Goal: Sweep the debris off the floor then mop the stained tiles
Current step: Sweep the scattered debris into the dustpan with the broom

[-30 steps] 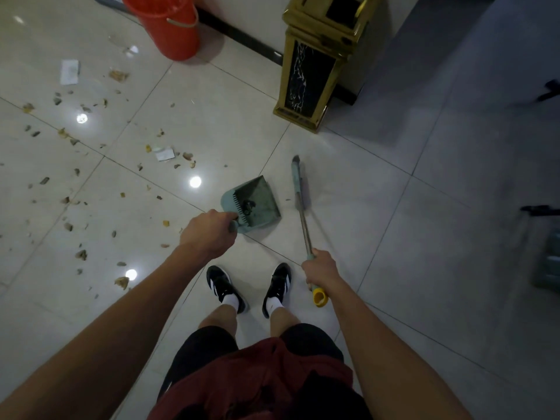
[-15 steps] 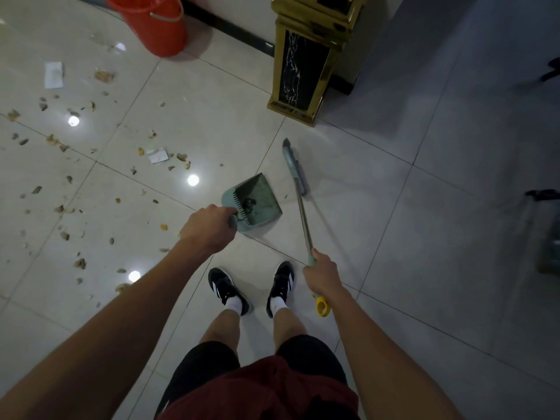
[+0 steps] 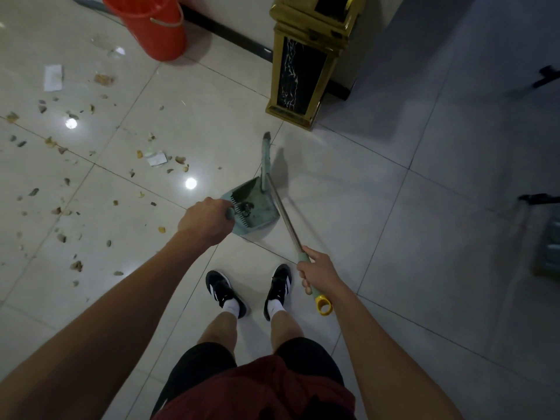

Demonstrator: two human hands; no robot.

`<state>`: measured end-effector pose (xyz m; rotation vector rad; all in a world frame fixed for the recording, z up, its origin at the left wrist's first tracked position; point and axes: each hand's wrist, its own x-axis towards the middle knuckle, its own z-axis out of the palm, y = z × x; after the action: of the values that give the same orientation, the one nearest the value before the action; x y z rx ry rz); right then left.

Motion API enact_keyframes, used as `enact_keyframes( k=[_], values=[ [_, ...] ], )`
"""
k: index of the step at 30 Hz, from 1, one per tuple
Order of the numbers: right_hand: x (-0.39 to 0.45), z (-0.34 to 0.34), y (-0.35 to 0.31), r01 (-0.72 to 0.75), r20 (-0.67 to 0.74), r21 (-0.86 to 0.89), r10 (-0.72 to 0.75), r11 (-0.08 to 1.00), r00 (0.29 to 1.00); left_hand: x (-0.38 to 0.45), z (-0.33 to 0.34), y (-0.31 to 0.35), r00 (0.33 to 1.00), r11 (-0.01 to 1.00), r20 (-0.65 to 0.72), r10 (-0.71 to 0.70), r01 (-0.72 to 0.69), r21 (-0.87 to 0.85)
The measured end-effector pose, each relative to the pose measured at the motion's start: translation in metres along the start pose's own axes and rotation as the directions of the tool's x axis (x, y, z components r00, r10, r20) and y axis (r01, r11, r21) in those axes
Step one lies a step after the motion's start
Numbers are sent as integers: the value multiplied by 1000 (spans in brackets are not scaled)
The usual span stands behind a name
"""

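My left hand [image 3: 206, 221] grips the handle of a green dustpan [image 3: 253, 204] held just ahead of my feet, its pan facing away from me. My right hand [image 3: 318, 272] grips the green end of a broom's metal handle [image 3: 285, 218]; the narrow green broom head [image 3: 266, 160] points away over the tiles beside the dustpan. A yellow hanging loop [image 3: 323, 305] sticks out below my right hand. Debris [image 3: 60, 207], brown scraps and bits of paper [image 3: 157, 158], is scattered over the glossy pale tiles to the left.
A red bucket [image 3: 151, 25] stands by the wall at the upper left. A gold and black standing bin [image 3: 303, 59] is straight ahead by the wall. My black shoes [image 3: 251, 291] are below the dustpan. Dark objects sit at the right edge [image 3: 545, 231].
The broom head has swung left until it lies against the dustpan's right side. My left hand and the dustpan have stayed about where they were.
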<state>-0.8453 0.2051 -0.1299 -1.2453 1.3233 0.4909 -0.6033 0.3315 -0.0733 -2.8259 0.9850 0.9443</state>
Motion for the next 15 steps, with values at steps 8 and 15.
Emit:
enact_keyframes(
  k=[8,15],
  values=[
    [-4,-3,5,16,-63,-96,-22,995,998,-34,4,-32,999,999,-21,-49,49,-16],
    [-1,19,0,38,-66,-317,-62,948,996,-66,8,-81,984,984,-47,-171,168,-65]
  ],
)
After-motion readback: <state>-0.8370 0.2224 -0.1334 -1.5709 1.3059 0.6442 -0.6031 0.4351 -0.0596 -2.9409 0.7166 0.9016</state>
